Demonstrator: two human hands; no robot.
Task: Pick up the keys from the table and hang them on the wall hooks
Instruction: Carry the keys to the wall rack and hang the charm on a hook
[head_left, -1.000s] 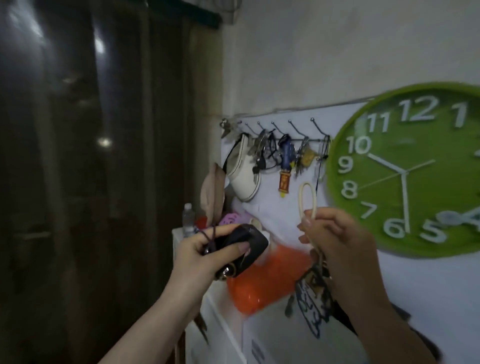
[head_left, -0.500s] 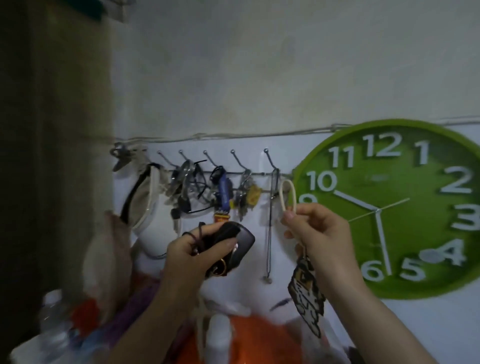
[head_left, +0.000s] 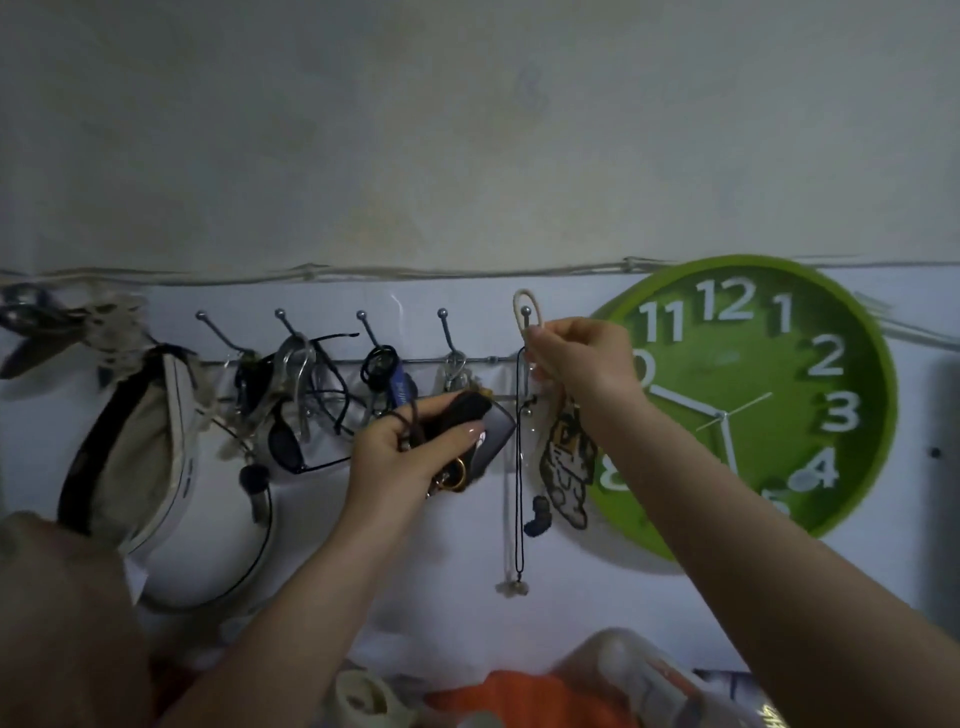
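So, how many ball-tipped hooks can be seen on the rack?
5 in a row: far left, second, third, fourth, fifth inside the cream loop. More may be hidden leftward.

A lived-in home entryway. A metal hook rack (head_left: 363, 359) on a worn, stained wall (head_left: 467, 130) carries sunglasses (head_left: 291, 441), hair ties (head_left: 379, 364), keys and a canvas bag (head_left: 135, 441). Right of the rack hangs a green wall clock (head_left: 753, 395); below the rack lies household clutter.
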